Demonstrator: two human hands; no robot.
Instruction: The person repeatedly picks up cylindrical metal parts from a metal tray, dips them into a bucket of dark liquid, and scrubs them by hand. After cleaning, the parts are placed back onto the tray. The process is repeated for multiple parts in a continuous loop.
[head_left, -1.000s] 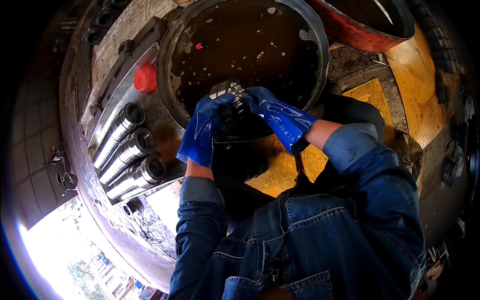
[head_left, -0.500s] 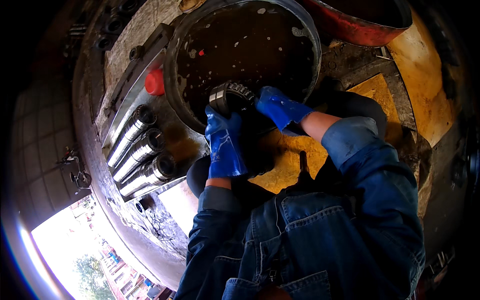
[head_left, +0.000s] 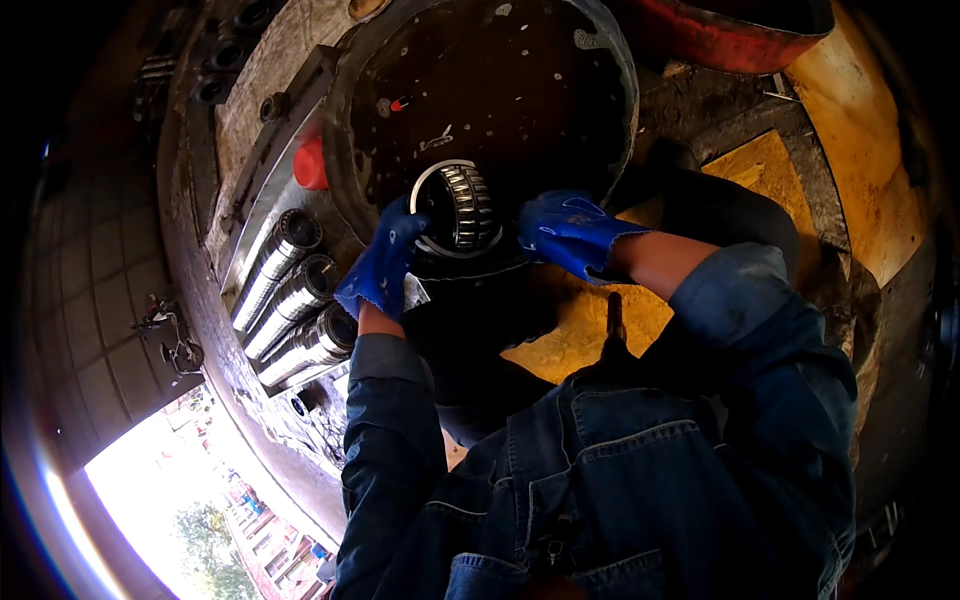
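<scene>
A roller bearing [head_left: 468,207], a bright metal ring with a row of rollers showing inside it, is tilted over the near part of a round tub [head_left: 342,150] of dark liquid. My left hand [head_left: 384,256], in a blue rubber glove, grips the bearing at its left edge. To the right of the bearing and apart from it, my right hand [head_left: 572,232] is in a matching glove with its fingers curled in. Dark shadow hides whether anything is in those fingers.
Rows of shiny bearing rings [head_left: 290,300] lie stacked left of the tub in a metal tray, beside a red cup-like object [head_left: 310,163]. A red-rimmed container [head_left: 740,40] stands at the far right. Yellow stained sheets [head_left: 765,185] cover parts of the floor.
The bearing has turned so its open face and rollers show more. My left hand has shifted left to its edge, and my right hand has dropped slightly away from it.
</scene>
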